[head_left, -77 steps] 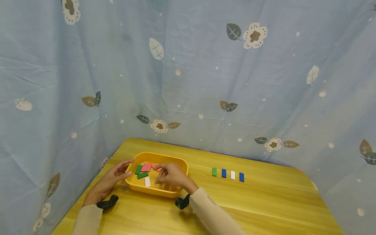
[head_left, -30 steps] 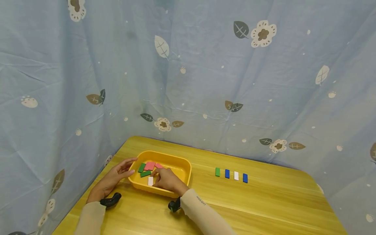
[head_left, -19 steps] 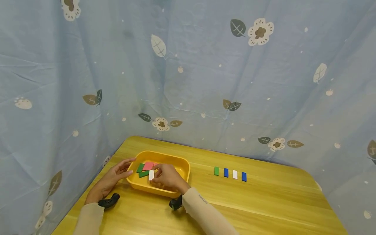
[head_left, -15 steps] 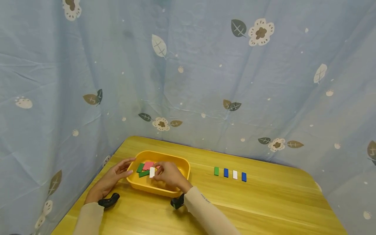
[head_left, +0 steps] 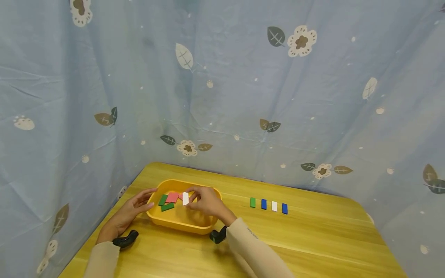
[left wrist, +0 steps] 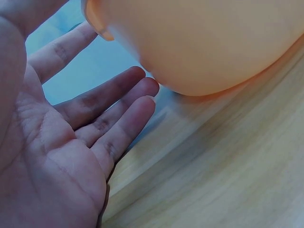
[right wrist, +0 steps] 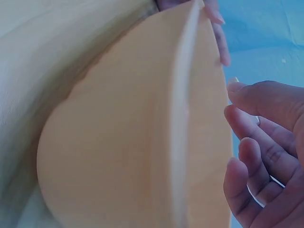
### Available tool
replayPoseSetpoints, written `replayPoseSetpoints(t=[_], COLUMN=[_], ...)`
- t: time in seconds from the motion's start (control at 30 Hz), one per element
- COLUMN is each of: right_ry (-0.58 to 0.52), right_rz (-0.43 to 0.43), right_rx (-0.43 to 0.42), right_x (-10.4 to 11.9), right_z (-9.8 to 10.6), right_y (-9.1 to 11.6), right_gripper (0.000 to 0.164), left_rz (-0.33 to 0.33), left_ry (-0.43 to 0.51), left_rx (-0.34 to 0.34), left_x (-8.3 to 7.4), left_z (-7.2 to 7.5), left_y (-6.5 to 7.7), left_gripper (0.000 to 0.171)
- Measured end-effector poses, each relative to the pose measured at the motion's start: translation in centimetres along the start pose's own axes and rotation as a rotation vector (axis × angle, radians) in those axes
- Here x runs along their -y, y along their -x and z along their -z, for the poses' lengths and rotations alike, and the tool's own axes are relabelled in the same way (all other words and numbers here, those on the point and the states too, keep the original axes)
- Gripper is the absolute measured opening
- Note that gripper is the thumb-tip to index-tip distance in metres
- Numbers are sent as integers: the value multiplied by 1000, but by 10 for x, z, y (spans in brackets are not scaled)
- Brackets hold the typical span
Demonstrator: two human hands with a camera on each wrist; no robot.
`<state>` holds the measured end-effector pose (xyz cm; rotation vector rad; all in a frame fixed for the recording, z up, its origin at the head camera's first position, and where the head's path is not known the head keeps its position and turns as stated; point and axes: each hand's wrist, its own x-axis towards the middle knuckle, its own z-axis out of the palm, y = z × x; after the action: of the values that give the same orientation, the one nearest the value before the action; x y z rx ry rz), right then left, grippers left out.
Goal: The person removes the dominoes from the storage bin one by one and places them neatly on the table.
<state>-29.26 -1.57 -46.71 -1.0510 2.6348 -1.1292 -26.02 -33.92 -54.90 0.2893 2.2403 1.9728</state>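
My right hand (head_left: 208,201) pinches a small white rectangular tile (head_left: 185,199) between thumb and fingers, over the inside of a yellow plastic tray (head_left: 177,226). My left hand (head_left: 128,213) is at the tray's left end, fingers loosely extended close to the rim; its palm (left wrist: 52,175) shows in the left wrist view. Inside the tray lie a green tile (head_left: 162,200), another green tile (head_left: 167,207) and pink tiles (head_left: 172,197), one partly behind the white tile. In the right wrist view, the tray wall (right wrist: 109,137) takes up much of the picture, with the thumb (right wrist: 266,99) above its edge.
Right of the tray, a spaced row on the wooden table (head_left: 323,235) holds a green tile (head_left: 252,202), a blue tile (head_left: 264,204), a white tile (head_left: 274,206) and another blue tile (head_left: 284,209). A patterned blue curtain (head_left: 229,100) hangs behind and at the left.
My right hand reached down to the white tile near the tray's front, pinched it and raised it toward the back right. My left hand has stayed by the rim.
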Motion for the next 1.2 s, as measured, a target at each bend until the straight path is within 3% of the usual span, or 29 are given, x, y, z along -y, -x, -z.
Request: replayPoseSetpoints(t=[0.3,1.2], right_ry=[0,-82], right_rz=[-13,-151], right_rx=[-37,-159], right_x=[-12,-73], right_z=[27,104], right_y=[15,90], right_gripper=[44,46], left_rz=[13,10], left_ry=[12,4], left_rx=[4,14], left_x=[2,1], left_z=[0,0], left_y=[1,0], left_gripper=[61,61])
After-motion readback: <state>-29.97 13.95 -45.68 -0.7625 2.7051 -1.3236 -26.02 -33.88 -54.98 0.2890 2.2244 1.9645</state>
